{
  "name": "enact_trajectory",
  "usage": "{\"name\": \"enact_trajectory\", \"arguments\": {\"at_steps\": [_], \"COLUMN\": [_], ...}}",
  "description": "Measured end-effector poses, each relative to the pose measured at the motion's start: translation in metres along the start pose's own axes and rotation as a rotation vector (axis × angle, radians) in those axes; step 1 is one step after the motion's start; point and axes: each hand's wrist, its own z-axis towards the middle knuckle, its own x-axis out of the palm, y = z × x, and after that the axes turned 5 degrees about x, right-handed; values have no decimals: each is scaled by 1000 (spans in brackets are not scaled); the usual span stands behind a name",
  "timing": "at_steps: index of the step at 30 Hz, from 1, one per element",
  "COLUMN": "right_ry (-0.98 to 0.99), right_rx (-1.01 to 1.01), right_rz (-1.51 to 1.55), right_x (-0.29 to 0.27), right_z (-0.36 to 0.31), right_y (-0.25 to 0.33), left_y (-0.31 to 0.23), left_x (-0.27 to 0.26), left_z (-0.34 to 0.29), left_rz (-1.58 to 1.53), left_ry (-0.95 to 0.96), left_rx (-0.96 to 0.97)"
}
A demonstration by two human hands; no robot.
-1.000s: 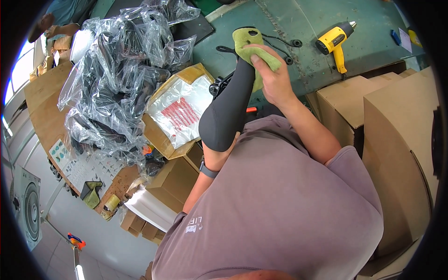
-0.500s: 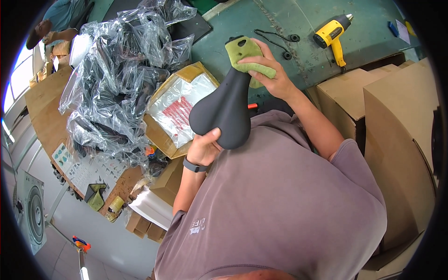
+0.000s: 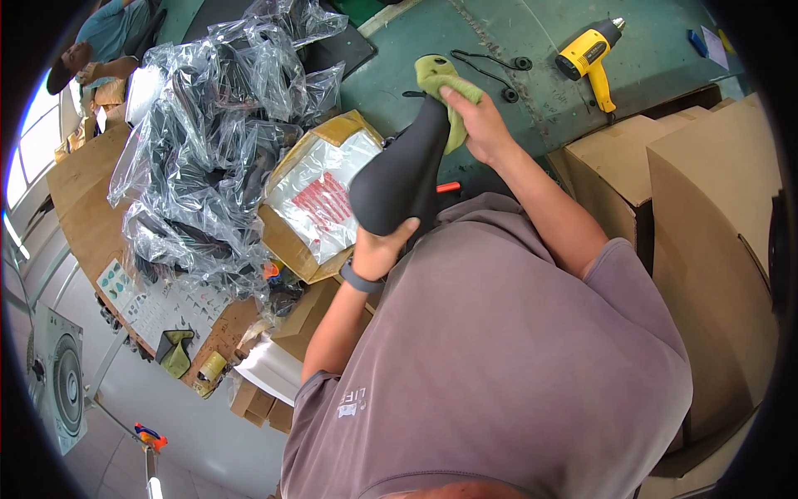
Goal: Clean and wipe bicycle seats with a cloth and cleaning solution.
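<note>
My left hand (image 3: 384, 247) grips the wide rear end of a black bicycle saddle (image 3: 404, 170), held up in front of my chest with its narrow nose pointing away from me. My right hand (image 3: 475, 125) presses a yellow-green cloth (image 3: 440, 81) against the saddle's nose. A dark watch sits on my left wrist. Behind the saddle lies the green worktable (image 3: 499, 41).
A yellow heat gun (image 3: 588, 51) and black cords (image 3: 490, 68) lie on the green table. An open cardboard box with a clear bag (image 3: 320, 193) stands left, beside a heap of plastic-wrapped saddles (image 3: 212, 141). Tall cardboard boxes (image 3: 706, 208) stand right. Another person (image 3: 96, 50) sits at far left.
The saddle has turned and swung, its wide end now lower in my left hand. My right hand with the cloth has slid along the nose.
</note>
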Motion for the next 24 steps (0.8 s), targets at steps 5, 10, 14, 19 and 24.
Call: {"name": "enact_trajectory", "arguments": {"at_steps": [5,10,14,19,24], "right_ry": [374,173,-69,-67,104], "right_rx": [-535,-266,-185,-90,124], "right_rz": [-842,-302,-213,-132,87], "right_x": [-6,-13,-1,26,23], "right_z": [-36,-30,-13,-4,8], "right_y": [29,1,-11,11,41], "left_y": [-48,-30,-26,-35,-6], "left_x": [-32,-4,8,17,9], "left_z": [-7,-16,-11,-5,-20], "left_rz": [-1088,99,290,347,-38], "left_ry": [-103,101,122,-9,-122], "left_rx": [-670,-85,-4,151,-14]}}
